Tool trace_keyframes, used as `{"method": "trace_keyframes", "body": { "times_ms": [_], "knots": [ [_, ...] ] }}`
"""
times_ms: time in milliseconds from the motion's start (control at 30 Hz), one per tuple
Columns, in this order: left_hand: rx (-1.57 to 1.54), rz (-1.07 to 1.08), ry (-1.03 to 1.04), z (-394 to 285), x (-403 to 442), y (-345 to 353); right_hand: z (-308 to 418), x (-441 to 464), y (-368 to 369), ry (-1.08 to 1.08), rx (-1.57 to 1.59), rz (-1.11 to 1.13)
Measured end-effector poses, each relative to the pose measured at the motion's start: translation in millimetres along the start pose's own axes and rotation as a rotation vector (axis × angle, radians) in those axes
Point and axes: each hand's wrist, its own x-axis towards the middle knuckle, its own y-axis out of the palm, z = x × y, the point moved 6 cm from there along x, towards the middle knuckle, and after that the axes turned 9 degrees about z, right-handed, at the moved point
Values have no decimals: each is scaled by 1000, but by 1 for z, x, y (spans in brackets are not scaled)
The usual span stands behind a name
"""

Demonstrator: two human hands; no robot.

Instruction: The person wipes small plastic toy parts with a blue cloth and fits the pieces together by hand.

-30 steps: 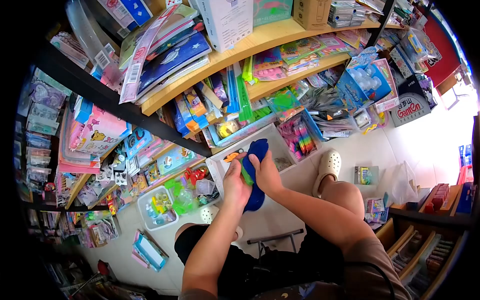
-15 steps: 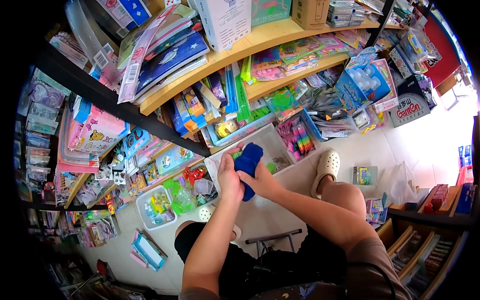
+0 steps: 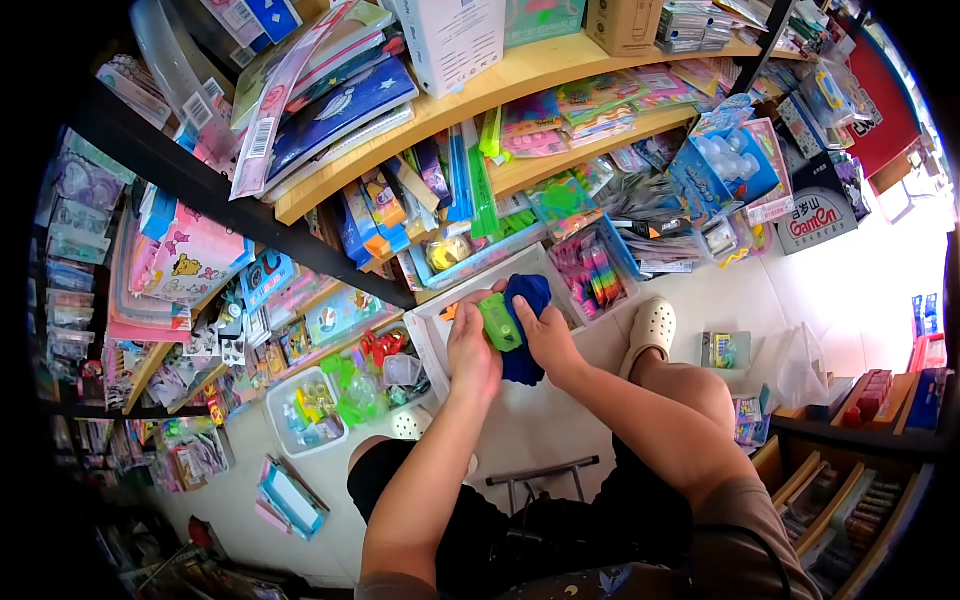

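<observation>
In my left hand (image 3: 473, 350) is a bright green plastic piece (image 3: 500, 322) with a small dark spot; its exact kind is unclear. My right hand (image 3: 550, 340) is wrapped round a bunched dark blue cloth (image 3: 524, 368), thumb on top, and the cloth lies against the green piece's right side. Something small and orange (image 3: 449, 312) shows beside my left fingertips; whether it belongs to the green piece, I cannot tell. Both hands are above a white plastic bin (image 3: 428, 345), whose contents they mostly hide.
Beside the white bin sits a container of rainbow-coloured packets (image 3: 603, 285). A small white tub (image 3: 310, 437) of toys stands on the floor at left. Above runs a wooden shelf edge (image 3: 440, 105) with a black metal post (image 3: 335, 262). A clear plastic bag (image 3: 803, 365) lies at right.
The green piece, mostly covered by the blue cloth before, now shows plainly. My right hand and the cloth have shifted to the right, and the cloth hangs lower beside the green piece.
</observation>
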Motion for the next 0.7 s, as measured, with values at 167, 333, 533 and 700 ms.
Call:
{"method": "trace_keyframes", "body": {
  "times_ms": [167,333,533,700],
  "knots": [
    [-15,-123,2,-5,1,-9,26,-8,15,-183,21,322],
    [-38,-82,-70,-1,0,-11,24,-7,15,-293,-60,267],
    [-43,14,-74,8,-8,13,36,-15,-2,-95,-147,59],
    [131,42,-28,22,-12,19,28,-14,-11,120,21,-51]
  ]
}}
